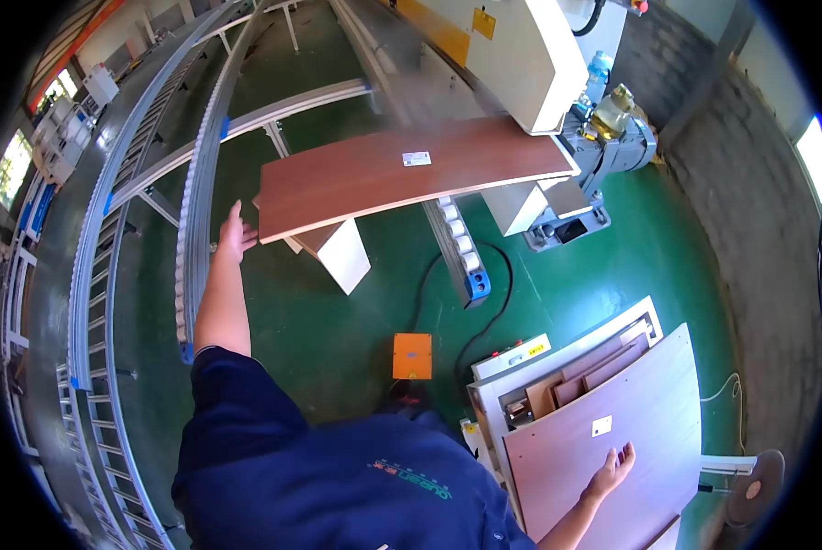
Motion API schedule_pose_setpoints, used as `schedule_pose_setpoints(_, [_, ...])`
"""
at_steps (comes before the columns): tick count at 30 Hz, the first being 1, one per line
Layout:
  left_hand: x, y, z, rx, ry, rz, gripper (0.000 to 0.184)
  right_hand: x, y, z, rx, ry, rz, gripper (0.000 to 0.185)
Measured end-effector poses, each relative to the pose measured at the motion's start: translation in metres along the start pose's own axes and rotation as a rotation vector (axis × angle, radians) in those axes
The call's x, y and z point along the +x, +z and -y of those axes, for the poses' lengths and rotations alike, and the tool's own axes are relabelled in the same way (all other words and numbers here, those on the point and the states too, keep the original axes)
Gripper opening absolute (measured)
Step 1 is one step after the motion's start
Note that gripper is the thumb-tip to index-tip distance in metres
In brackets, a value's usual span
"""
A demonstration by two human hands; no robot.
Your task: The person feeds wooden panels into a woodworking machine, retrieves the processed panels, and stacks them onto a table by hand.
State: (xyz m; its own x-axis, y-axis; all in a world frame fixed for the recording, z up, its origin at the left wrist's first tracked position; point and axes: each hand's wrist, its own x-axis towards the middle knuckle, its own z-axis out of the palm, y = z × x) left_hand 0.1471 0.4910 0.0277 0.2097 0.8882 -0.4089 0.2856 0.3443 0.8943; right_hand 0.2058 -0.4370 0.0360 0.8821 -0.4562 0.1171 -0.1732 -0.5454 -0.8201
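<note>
A long brown wood-grain board with a white label lies across the machine in front of me, its right end by the white machine housing. My left hand is at the board's left end, fingers stretched out and open. I cannot tell whether it touches the edge. Over a large, paler panel at the lower right, my right hand is open, palm turned up, holding nothing. That panel carries a small white label and leans against a frame with several narrow wooden pieces.
A roller support juts toward me under the board. An orange box sits on the green floor by my feet, near a black cable. Long roller rails run along the left. Bottles stand on the machine.
</note>
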Motion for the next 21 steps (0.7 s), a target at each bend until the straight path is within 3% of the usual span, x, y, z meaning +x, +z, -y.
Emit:
schedule_pose_setpoints(3, [-0.006,0.027,-0.029,0.057,-0.017,0.308,0.08,-0.005,0.051,0.047,0.092,-0.02,0.089,0.04])
schedule_pose_setpoints(6, [-0.019,0.056,-0.026,-0.108,-0.067,0.329,0.071,-0.026,0.118,0.112,0.202,-0.011,0.238,0.037])
schedule_pose_setpoints(10, [-0.024,0.049,0.007,-0.027,-0.04,0.295,0.077,-0.061,0.215,0.178,0.411,0.16,0.771,0.038])
schedule_pose_setpoints(12, [-0.046,0.038,0.011,-0.016,-0.018,0.387,0.077,-0.082,0.26,0.217,0.58,0.287,0.992,0.042])
schedule_pose_setpoints(14, [-0.082,0.036,0.013,0.003,-0.019,0.352,0.078,-0.093,0.301,0.236,0.738,0.439,1.116,0.058])
schedule_pose_setpoints(16, [-0.088,0.03,0.044,0.028,0.061,0.291,0.08,-0.101,0.337,0.247,1.0,0.589,1.178,0.065])
schedule_pose_setpoints(19, [-0.15,0.033,0.042,-0.042,0.067,0.283,0.077,-0.118,0.368,0.265,1.118,0.704,1.176,0.068])
schedule_pose_setpoints(21, [-0.169,0.031,0.053,-0.057,0.104,0.242,0.075,-0.129,0.374,0.28,1.181,0.739,1.174,0.057])
